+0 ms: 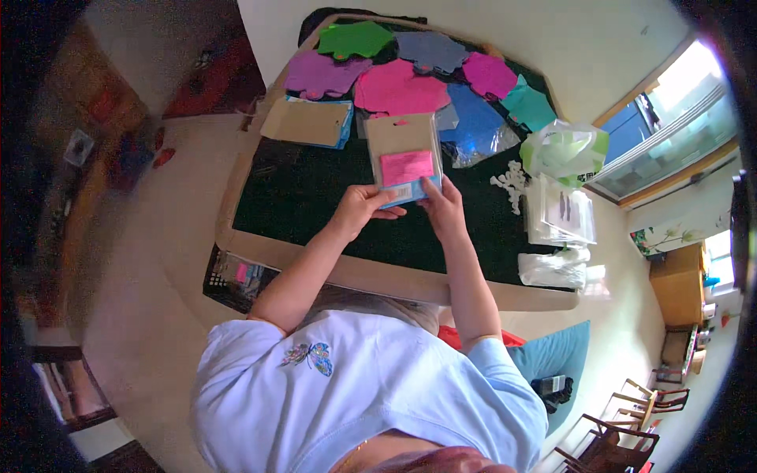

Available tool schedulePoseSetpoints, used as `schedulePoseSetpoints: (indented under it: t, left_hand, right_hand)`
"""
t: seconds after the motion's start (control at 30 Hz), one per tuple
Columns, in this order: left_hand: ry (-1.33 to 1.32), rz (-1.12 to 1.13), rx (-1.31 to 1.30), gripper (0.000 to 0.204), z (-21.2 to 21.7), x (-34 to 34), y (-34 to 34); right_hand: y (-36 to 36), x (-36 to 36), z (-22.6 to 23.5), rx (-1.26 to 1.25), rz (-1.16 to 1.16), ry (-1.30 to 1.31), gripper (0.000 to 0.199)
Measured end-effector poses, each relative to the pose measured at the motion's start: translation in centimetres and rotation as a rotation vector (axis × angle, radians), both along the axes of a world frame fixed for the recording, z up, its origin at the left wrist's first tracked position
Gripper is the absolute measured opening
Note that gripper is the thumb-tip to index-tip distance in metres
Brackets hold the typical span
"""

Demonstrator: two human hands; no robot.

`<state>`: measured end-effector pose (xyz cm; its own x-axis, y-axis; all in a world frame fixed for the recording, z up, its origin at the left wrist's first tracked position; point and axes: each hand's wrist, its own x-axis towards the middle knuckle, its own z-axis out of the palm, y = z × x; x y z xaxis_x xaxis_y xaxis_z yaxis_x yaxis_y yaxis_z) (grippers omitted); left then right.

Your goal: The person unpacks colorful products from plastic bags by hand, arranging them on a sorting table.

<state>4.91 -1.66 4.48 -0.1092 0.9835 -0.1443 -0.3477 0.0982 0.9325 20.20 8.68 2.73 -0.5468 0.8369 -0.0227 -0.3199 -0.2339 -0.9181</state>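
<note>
A flat clear package with a beige card, a blue lower band and a folded pink piece [407,167] inside is held up over the dark green table top. My left hand [361,208] grips its lower left corner, fingers closed on the edge. At the lower right corner my right hand [444,206] pinches it, thumb on the front. Just beyond lies a bright pink folded cloth-like piece [400,88]. To the left rests a stack of similar beige-and-blue packages [306,123]. A blue piece in clear wrap [478,118] lies to the right.
Green [355,39], purple [325,75], grey-blue [431,52], magenta [489,76] and teal pieces [529,106] cover the far table. On the right are small white items [512,186], a white-green plastic bag [564,150], clear sleeves [558,211] and a white bundle [552,268]. A black crate [229,288] stands below left.
</note>
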Motion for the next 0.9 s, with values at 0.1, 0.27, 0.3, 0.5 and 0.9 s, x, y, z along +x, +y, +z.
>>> schedulePoseSetpoints:
  t: [0.1,0.27,0.3,0.5,0.9]
  left_hand:
    - [-0.105,-0.063,0.008,0.031,1.4,-2.1,-1.9]
    - [-0.065,-0.049,-0.016,0.032,2.7,-5.8,-7.3]
    - [-0.033,-0.056,-0.034,0.032,2.6,-6.6,-8.6]
    - [-0.079,0.652,0.088,0.026,-0.5,-16.9,-23.2]
    - [-0.222,1.059,-0.079,0.036,-14.2,-18.0,-39.9]
  right_hand:
    - [-0.3,-0.1,0.9,-0.119,0.172,0.072,0.027]
    - [-2.1,-1.1,2.5,-0.020,0.579,-0.092,0.033]
    - [-2.4,-1.7,2.7,0.059,0.658,-0.178,0.032]
    - [-1.3,-3.8,1.5,0.098,0.520,-0.221,0.035]
    - [-0.6,-3.7,-1.3,-0.009,0.383,-0.319,0.027]
